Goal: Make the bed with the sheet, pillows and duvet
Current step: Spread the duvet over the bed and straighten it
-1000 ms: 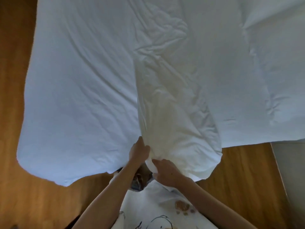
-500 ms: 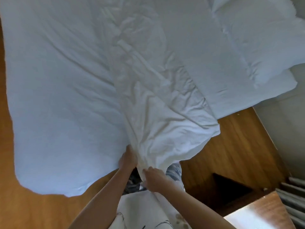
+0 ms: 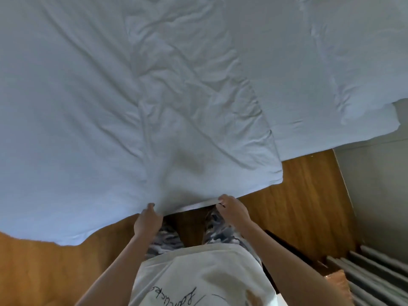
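In the head view, your left hand [image 3: 147, 221] and right hand [image 3: 231, 209] both pinch the near hem of the duvet [image 3: 92, 102] at lower centre. It spreads away toward the top of the frame, its long crease running straight up from your left hand.

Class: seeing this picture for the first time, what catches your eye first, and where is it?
A rumpled white duvet fills the upper frame, overhanging the wooden floor. At bottom centre, the left hand and right hand grip its near edge.
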`<action>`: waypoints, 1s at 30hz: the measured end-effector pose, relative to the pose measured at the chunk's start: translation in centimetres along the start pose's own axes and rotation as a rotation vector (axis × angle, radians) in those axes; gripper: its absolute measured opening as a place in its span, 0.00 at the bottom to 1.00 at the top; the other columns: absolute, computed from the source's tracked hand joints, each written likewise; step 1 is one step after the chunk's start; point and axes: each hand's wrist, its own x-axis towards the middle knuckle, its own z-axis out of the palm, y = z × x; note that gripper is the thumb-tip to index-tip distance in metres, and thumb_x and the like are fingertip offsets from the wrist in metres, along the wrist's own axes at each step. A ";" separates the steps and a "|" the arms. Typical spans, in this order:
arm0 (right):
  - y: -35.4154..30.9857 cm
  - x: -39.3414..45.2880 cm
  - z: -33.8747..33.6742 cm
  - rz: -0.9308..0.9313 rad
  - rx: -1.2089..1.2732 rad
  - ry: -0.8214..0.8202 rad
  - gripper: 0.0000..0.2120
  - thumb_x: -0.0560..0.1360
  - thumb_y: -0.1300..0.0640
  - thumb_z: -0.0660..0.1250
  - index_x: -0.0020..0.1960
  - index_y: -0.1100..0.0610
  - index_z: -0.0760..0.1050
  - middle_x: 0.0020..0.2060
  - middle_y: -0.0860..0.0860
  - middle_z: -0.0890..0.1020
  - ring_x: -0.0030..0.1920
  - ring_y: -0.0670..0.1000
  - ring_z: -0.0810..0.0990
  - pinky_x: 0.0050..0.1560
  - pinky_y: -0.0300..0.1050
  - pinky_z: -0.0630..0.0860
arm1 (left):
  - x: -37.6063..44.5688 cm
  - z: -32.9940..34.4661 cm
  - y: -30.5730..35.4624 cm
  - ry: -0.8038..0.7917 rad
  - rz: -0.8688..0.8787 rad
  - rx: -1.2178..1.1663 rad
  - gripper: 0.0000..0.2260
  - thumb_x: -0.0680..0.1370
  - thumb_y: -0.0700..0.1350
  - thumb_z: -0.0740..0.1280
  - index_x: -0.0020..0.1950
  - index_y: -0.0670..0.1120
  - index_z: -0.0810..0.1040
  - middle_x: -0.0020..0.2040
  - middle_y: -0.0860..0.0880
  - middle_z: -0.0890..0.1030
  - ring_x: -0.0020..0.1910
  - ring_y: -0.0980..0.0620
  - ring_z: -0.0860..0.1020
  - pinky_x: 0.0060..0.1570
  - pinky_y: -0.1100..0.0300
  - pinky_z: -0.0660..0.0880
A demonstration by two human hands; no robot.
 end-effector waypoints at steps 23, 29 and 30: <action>24.7 22.0 -7.1 0.109 0.093 0.514 0.33 0.70 0.59 0.73 0.71 0.56 0.62 0.61 0.54 0.76 0.60 0.57 0.76 0.50 0.48 0.78 | 16.2 8.6 4.4 0.672 -0.195 -0.254 0.35 0.65 0.60 0.74 0.64 0.47 0.63 0.60 0.39 0.74 0.58 0.35 0.73 0.53 0.37 0.73; 22.8 18.1 -8.0 0.160 0.757 0.367 0.11 0.74 0.64 0.66 0.52 0.52 0.79 0.41 0.50 0.83 0.42 0.50 0.83 0.39 0.42 0.78 | 15.0 11.0 5.0 0.656 -0.110 -0.524 0.22 0.76 0.55 0.68 0.60 0.40 0.72 0.49 0.46 0.77 0.45 0.44 0.75 0.43 0.51 0.72; 23.3 16.6 -8.5 0.164 0.863 0.280 0.10 0.73 0.61 0.66 0.49 0.48 0.81 0.41 0.49 0.84 0.41 0.49 0.84 0.38 0.42 0.80 | 14.1 11.1 4.6 0.668 -0.081 -0.556 0.19 0.76 0.55 0.68 0.58 0.42 0.73 0.48 0.47 0.77 0.43 0.45 0.74 0.41 0.52 0.72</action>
